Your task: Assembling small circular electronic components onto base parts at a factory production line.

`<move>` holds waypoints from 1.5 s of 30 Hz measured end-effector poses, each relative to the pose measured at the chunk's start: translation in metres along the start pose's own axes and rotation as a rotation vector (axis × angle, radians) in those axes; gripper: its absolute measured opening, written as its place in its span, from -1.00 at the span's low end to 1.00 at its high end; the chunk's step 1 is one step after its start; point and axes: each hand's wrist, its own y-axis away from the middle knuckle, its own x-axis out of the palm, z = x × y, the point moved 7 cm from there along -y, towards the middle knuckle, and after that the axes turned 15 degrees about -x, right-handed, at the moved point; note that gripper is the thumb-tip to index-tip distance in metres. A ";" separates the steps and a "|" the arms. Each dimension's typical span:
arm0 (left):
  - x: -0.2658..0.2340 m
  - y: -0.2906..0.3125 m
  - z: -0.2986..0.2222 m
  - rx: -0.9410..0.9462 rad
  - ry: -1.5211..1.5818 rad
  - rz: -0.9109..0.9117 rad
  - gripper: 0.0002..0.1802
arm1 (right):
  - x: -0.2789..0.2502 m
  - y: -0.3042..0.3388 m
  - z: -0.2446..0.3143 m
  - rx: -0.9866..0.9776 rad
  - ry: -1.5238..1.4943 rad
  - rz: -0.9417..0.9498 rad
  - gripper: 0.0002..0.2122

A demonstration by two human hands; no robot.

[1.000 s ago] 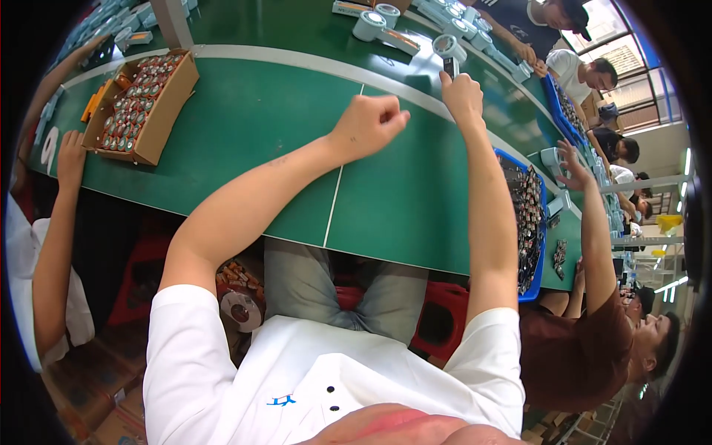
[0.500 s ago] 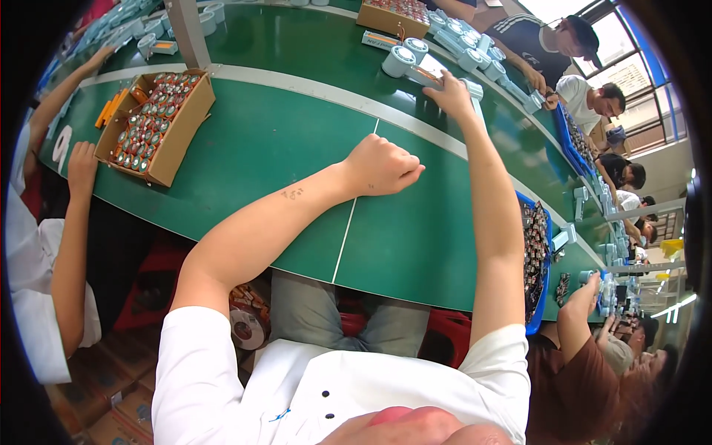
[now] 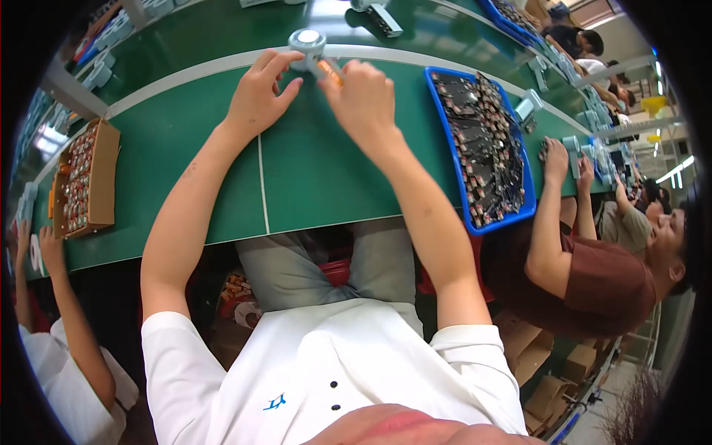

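Left hand (image 3: 258, 96): reaches to the far side of the green table (image 3: 319, 178); fingers curled, fingertips touching the round pale-blue device (image 3: 308, 43) from its left side. Not closed around it as far as can be seen.
Right hand (image 3: 363, 96): just right of the left hand, fingers pressed together, pinching a small orange piece (image 3: 328, 69) at the device's near edge.
Round device: stands on the table's white stripe, far centre, between the two hands' fingertips; pale top disc facing up.
Orange piece: touching or just beside the device; exact contact cannot be told.
Blue tray (image 3: 454, 167): right of the hands, well apart, filled with small dark parts.
Cardboard box (image 3: 104, 174): far left on the table, filled with small round parts in rows.
Neighbour, right: a person in a brown shirt (image 3: 593, 274), one hand on the table past the tray.
Neighbour, left: a person's forearm (image 3: 70, 326) at the table edge near the box.
Far table: more pale-blue devices (image 3: 378, 15) lined along it.
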 end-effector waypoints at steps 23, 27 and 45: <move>0.007 0.013 0.002 -0.144 0.247 0.198 -0.85 | -0.078 0.026 -0.177 -0.064 -0.016 0.379 -0.81; 0.014 0.010 0.020 -0.393 0.437 0.273 -0.82 | -0.086 0.017 -0.176 0.032 -0.005 0.399 -0.81; 0.009 0.005 0.027 -0.387 0.662 0.244 -0.79 | -0.025 -0.001 -0.027 0.178 -0.907 -0.074 -0.87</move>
